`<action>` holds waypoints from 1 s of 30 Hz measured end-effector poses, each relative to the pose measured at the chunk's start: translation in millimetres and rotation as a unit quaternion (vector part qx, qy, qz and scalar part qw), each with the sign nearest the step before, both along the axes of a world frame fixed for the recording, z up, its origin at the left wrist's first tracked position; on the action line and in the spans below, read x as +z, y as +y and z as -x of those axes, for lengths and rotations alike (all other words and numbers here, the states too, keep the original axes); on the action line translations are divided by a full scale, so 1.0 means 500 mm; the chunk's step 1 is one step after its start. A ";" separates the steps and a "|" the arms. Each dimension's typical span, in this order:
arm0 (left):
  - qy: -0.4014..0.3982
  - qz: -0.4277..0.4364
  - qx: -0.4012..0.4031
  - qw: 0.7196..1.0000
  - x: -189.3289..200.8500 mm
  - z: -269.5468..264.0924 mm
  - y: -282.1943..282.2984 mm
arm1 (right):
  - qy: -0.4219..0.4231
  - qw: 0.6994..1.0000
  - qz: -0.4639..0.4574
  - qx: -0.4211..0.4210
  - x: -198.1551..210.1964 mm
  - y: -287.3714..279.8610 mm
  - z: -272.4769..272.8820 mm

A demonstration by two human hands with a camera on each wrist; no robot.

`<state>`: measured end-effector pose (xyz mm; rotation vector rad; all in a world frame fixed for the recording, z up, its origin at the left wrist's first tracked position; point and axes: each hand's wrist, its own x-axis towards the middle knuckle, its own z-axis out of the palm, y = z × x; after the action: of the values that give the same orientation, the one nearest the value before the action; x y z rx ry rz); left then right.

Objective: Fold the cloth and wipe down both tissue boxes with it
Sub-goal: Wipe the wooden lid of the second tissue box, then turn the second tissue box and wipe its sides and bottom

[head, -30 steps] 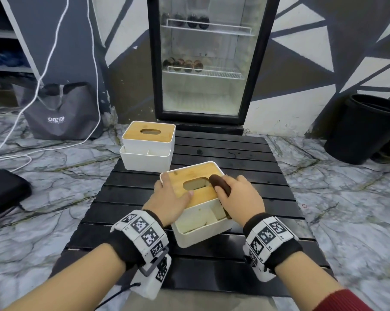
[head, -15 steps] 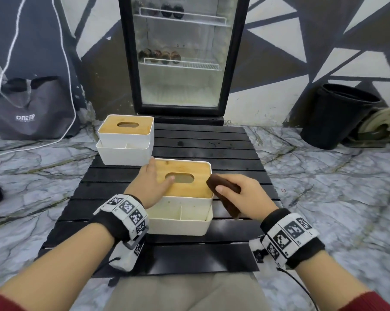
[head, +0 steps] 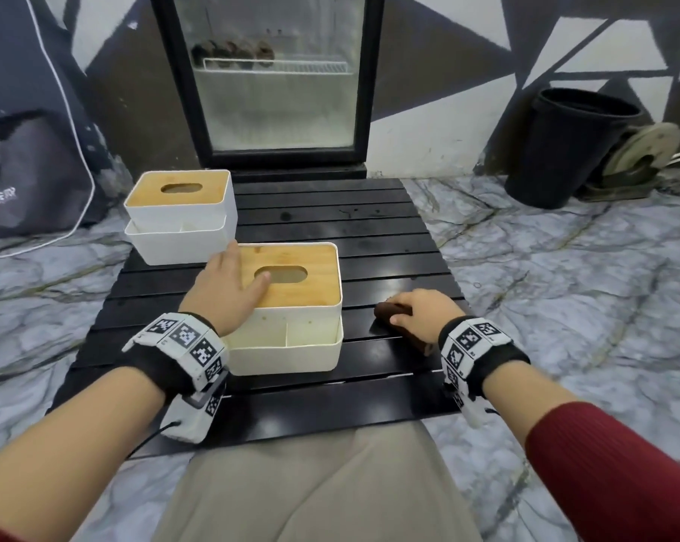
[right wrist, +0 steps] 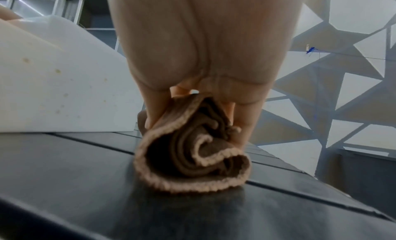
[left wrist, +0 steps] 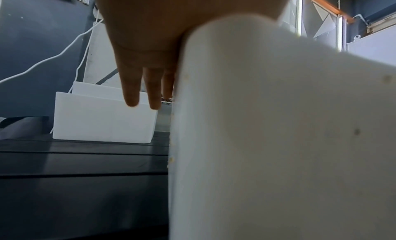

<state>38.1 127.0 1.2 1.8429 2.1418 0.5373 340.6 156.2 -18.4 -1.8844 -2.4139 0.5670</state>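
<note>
On the black table [head: 389, 236], the right hand [head: 428, 312] grips the folded brown cloth [right wrist: 193, 150] at three o'clock of the near tissue box [head: 291, 330]. Flat-fingered, the left hand [head: 225, 291] rests on its wooden lid; the second tissue box [head: 182, 221] stands at eleven o'clock.

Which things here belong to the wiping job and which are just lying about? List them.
Job:
- brown cloth, gripped by the right hand
- near tissue box, left hand resting on it
- far tissue box

Lying about:
- glass-door fridge
- black bin
- grey bag
</note>
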 end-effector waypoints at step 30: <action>0.171 0.046 -0.140 0.974 0.046 -0.178 -0.018 | -0.068 0.997 0.020 0.010 -0.003 -0.012 0.009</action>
<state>127.1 118.3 24.2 2.2669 2.0046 0.0576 336.0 150.4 -19.8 -1.9790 -2.5234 0.5080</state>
